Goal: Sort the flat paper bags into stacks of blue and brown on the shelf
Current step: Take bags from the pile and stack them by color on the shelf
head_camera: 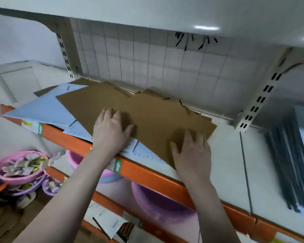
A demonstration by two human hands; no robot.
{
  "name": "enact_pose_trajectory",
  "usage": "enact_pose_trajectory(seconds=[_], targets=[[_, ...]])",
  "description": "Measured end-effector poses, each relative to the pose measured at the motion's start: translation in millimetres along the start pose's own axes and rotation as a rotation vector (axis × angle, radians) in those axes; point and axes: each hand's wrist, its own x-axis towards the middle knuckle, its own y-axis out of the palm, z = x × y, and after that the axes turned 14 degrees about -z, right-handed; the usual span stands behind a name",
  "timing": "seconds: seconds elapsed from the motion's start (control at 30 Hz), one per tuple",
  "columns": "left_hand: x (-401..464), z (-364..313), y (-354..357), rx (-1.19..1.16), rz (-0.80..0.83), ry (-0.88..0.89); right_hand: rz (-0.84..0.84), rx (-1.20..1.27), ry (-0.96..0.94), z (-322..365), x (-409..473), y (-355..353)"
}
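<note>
A large flat brown paper bag lies on top of the pile on the white shelf. Light blue flat bags stick out from under it at the left and along the front edge. More brown bags with twisted handles show at the back by the wall. My left hand lies flat on the brown bag near its left front edge, fingers straight. My right hand presses flat on the bag's front right corner.
The shelf has an orange front rail and a white shelf board overhead. Dark flat bags lie stacked at the right. Slotted uprights stand at both ends. Pink and purple basins sit on the levels below.
</note>
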Motion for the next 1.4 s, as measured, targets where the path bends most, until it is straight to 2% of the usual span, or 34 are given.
enact_pose_trajectory(seconds=[0.17, 0.3, 0.57, 0.67, 0.8, 1.1, 1.23, 1.4], targets=[[35.9, 3.1, 26.7, -0.037, 0.14, 0.099, -0.028, -0.07, 0.14, 7.5, 5.5, 19.8], [57.1, 5.9, 41.3, -0.007, 0.255, 0.142, -0.141, -0.06, 0.242, 11.7, 5.4, 32.6], [84.4, 4.1, 47.2, 0.034, 0.337, 0.106, -0.047, -0.256, 0.406, 11.0, 5.2, 26.6], [89.5, 7.4, 44.5, -0.008, 0.282, 0.057, -0.055, -0.25, 0.399, 9.7, 6.3, 27.0], [90.4, 16.4, 37.5, -0.193, 0.168, -0.052, -0.089, -0.167, 0.413, 4.1, 8.3, 25.4], [65.3, 30.2, 12.3, -0.599, -0.021, -0.297, -0.167, 0.189, 0.51, -4.3, 11.7, 14.1], [49.7, 24.9, -0.6, -0.538, -0.065, -0.333, -0.143, 0.279, 0.491, -14.5, 12.1, 2.1], [19.7, 8.7, -9.8, -0.343, -0.106, -0.264, -0.191, 0.181, 0.393, -28.5, 3.1, -15.3]])
